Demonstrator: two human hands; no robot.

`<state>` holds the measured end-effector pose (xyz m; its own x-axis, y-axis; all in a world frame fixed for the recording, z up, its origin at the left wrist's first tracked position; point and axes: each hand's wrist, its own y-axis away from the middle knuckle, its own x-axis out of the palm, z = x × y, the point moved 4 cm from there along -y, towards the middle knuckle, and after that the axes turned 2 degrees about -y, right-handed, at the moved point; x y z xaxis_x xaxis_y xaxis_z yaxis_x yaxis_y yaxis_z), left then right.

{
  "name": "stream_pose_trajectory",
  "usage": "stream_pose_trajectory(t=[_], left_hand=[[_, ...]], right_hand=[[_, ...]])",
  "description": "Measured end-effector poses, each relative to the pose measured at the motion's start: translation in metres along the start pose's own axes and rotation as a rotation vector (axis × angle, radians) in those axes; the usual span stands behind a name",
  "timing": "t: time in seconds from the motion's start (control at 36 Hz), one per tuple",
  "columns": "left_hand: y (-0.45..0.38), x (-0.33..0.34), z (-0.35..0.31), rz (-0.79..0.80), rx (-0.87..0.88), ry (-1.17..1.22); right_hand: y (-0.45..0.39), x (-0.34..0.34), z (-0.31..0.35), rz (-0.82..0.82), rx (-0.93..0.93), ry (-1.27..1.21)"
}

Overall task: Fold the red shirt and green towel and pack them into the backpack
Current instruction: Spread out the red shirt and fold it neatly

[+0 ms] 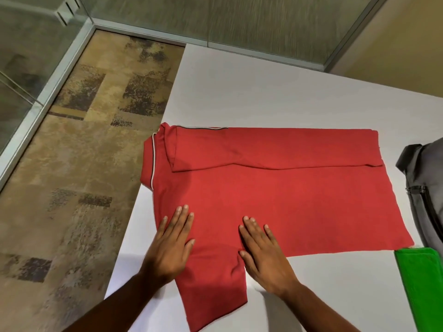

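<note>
You are pressing both hands flat on the red shirt [275, 200], which is lying on the worktop [275, 97] with its long axis running left to right, collar to the left. Your left hand [171, 245] and right hand [263, 255] are resting with straight, spread fingers (no grip is pinching anything) on either side of the near sleeve, which is pointing toward you, so it is probably folding inward next. The green towel [419, 283] and the backpack [424, 200] are waiting at your right.

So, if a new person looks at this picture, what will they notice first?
First the red shirt, spread across the white table with its far side folded over. Both hands, left hand and right hand, press flat on its near part. At the right edge lie a green towel and a grey backpack.
</note>
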<state>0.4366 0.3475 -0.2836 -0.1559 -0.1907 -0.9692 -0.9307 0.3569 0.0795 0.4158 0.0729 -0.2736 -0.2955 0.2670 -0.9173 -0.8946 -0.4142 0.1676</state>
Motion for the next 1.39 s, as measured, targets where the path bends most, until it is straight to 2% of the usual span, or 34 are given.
stream_pose_trajectory(t=[0.25,0.33,0.42,0.53,0.64,0.72,0.78,0.89,1.03,1.19,1.39], left_hand=[[0.028,-0.017,-0.063,-0.076,0.395,0.101],[0.032,-0.007,-0.085,0.007,0.494,0.134],[0.037,0.003,-0.102,0.115,0.538,0.064],[0.036,0.007,-0.113,0.12,0.506,0.076],[0.02,0.005,-0.124,-0.037,0.49,0.14],[0.002,0.0,-0.129,-0.127,0.4,0.219],[-0.008,-0.002,-0.133,-0.128,0.316,0.236],[-0.022,0.003,-0.144,-0.032,0.238,0.15],[-0.032,0.011,-0.15,-0.051,0.209,0.04],[-0.035,0.012,-0.149,-0.168,0.238,-0.015],[-0.043,0.007,-0.145,-0.226,0.256,0.092]], right_hand=[[0.011,-0.012,-0.016,-0.026,0.024,0.027],[0.012,-0.016,-0.029,-0.037,0.094,0.029],[0.015,-0.019,-0.046,-0.031,0.2,0.024],[0.02,-0.025,-0.064,-0.027,0.306,0.031],[0.027,-0.036,-0.082,-0.089,0.402,0.035],[0.037,-0.047,-0.099,-0.143,0.515,0.068],[0.046,-0.058,-0.112,-0.181,0.613,0.078],[0.071,-0.078,-0.145,-0.301,0.816,0.096],[0.107,-0.091,-0.199,-0.309,0.992,0.23],[0.129,-0.106,-0.24,-0.314,1.001,0.344],[0.134,-0.113,-0.266,-0.295,0.854,0.452]])
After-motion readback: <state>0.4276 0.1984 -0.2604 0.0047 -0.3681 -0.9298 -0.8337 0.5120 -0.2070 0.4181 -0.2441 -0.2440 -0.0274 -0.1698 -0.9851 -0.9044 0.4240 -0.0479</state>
